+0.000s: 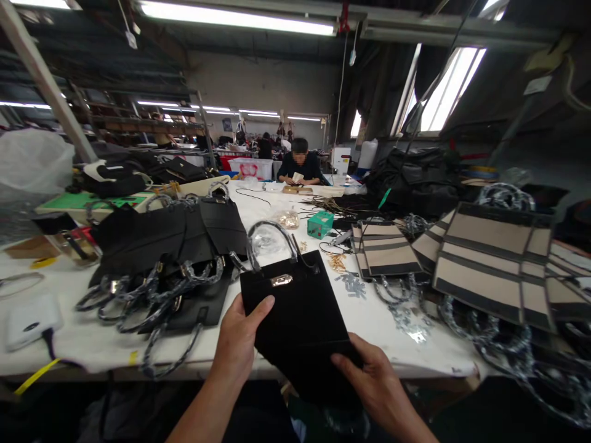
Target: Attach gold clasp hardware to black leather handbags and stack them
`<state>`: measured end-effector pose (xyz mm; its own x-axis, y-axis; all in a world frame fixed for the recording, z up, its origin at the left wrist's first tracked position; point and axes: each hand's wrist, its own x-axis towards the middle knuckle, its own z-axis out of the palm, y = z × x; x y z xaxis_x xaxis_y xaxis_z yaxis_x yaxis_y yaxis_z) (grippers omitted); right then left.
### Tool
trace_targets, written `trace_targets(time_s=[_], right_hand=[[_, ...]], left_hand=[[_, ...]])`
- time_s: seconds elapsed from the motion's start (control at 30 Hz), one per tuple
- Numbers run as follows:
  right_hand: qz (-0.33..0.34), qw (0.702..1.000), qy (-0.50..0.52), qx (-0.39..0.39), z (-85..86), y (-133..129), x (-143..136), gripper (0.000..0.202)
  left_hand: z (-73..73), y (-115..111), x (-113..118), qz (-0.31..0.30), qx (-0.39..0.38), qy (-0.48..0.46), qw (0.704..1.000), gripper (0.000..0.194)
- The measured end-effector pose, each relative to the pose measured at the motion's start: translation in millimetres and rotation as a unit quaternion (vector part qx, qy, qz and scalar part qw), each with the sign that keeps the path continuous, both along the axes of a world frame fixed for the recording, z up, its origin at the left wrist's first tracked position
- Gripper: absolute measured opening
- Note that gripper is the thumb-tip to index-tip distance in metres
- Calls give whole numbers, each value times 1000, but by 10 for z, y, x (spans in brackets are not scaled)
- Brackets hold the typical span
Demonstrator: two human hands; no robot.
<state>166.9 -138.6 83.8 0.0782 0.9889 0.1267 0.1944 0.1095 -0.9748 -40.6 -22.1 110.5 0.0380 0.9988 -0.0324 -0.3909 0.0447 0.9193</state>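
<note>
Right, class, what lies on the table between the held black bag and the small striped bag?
In the head view, gold pieces and grey strips lie between the black bag and the striped bag.

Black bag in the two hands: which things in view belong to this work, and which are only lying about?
Likely in the work: black bag, left hand, right hand, metal plate on the bag.
Likely just lying about: white device, yellow strip, striped bags.

Black bag piece (pixel 300 326) – tilted, gold plate near its top – over table's edge
</note>
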Motion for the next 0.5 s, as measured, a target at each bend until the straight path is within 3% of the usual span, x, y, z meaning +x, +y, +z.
trace_targets(time_s=[0.1, 0.2, 0.33, 0.5], right_hand=[[-30, 1000, 9, 3, -129, 41, -49, 34], [-29, 999, 40, 2, -282, 4, -91, 41], [-27, 998, 56, -10, -407, -104, -72, 46], [-56, 995, 73, -35, -417, -156, 20, 48]], left_hand=[[77, -2, 20, 29, 41, 32, 998, 45], [61, -23, 64, 34, 70, 84, 993, 43], [-110, -64, 158, 22, 57, 134, 989, 41], [-299, -126, 305, -20, 14, 110, 994, 44]])
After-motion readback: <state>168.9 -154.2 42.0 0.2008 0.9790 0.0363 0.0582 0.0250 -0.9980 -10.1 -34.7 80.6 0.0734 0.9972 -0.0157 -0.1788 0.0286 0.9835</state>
